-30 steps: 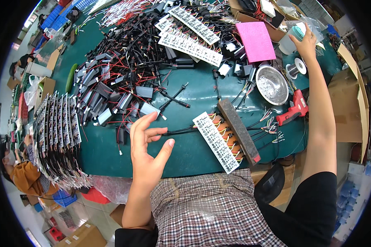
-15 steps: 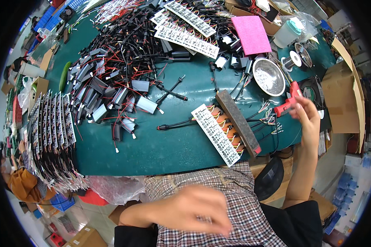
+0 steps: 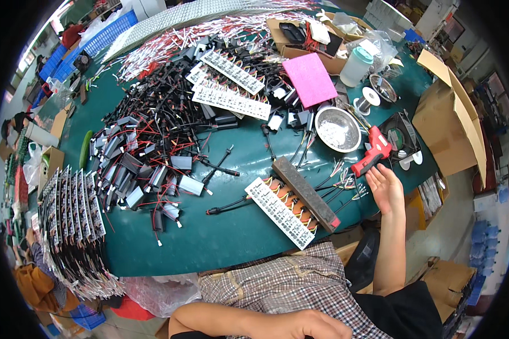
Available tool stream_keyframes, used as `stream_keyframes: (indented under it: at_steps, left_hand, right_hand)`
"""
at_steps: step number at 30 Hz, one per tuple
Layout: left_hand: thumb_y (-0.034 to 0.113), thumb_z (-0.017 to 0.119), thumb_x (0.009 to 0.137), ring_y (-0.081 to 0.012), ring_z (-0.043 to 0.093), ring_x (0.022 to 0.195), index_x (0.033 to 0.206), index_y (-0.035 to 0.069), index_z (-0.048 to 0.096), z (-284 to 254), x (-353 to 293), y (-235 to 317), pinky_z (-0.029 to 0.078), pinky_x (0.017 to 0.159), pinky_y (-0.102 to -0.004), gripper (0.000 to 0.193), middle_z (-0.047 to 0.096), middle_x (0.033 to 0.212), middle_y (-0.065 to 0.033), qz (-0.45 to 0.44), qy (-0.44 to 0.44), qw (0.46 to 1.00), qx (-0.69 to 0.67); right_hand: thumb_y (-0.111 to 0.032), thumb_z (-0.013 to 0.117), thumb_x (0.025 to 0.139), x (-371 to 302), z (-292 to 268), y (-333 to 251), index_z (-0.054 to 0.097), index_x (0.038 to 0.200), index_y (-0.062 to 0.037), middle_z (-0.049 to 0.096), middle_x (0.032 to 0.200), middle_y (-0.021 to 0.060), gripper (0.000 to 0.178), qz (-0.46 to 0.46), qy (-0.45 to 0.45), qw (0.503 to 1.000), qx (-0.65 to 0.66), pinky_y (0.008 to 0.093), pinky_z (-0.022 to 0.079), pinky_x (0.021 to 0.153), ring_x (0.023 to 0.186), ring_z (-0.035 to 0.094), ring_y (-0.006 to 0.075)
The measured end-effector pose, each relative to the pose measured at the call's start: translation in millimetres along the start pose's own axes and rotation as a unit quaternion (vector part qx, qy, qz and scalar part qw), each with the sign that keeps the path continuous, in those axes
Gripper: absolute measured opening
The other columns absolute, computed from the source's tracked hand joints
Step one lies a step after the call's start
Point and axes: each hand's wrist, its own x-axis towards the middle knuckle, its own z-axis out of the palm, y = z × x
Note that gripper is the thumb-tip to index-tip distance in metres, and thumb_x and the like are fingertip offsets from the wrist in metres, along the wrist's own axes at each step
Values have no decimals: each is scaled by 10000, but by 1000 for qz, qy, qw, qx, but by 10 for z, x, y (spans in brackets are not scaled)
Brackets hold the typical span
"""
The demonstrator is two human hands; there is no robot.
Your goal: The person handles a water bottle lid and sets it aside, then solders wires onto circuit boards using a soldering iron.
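Note:
My right hand (image 3: 385, 187) is open at the right of the table, its fingers outstretched by the handle of a red soldering gun (image 3: 378, 148). Whether the fingertips touch it I cannot tell. Low over my checked apron, my left hand (image 3: 318, 326) is cut off by the lower edge, hiding its fingers. Between the hands and the pile, a white circuit board strip (image 3: 280, 213) lies at a slant with yellow, red and black wires along one side. A dark bar (image 3: 305, 193) with a red end rests across the wires beside it.
A metal bowl (image 3: 338, 129), pink sponge sheet (image 3: 309, 80) and solder spool (image 3: 370, 96) lie beyond. Black cables (image 3: 164, 93) and grey housings (image 3: 191, 185) heap at left. Wired boards (image 3: 73, 209) stack at the left edge. A cardboard box (image 3: 444, 133) stands at right.
The view has shifted, so the table sits lower in the picture. My right hand has turned and now lies below the gun's handle. My left hand has dropped toward the lower edge.

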Motion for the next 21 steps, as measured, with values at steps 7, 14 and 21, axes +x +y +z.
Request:
stream_keyframes:
  at_steps: [7,14,21]
  left_hand:
    - [290,746,987,-228,595,900,965,-7,671,-57,-66,93,483,819,-373,307,627,984,-107,2,35,999,25]
    - [354,686,1024,-210,572,898,937,25,639,-192,-40,417,463,815,-362,343,623,985,-101,55,108,987,105]
    - [325,640,1046,-207,566,919,972,30,596,-173,196,662,471,846,-399,307,566,981,-68,128,86,971,182]
  right_hand:
    - [-173,702,1002,89,100,-41,623,1234,45,668,1246,149,328,-16,-49,998,-44,405,536,991,1142,664,270]
    - [-38,664,991,80,232,-21,525,1341,86,618,1327,201,396,-10,-93,995,47,461,487,1125,1294,612,334]
    - [49,678,935,-416,313,-145,461,1455,17,591,1374,163,565,-125,-129,984,8,443,465,1136,1335,573,312]
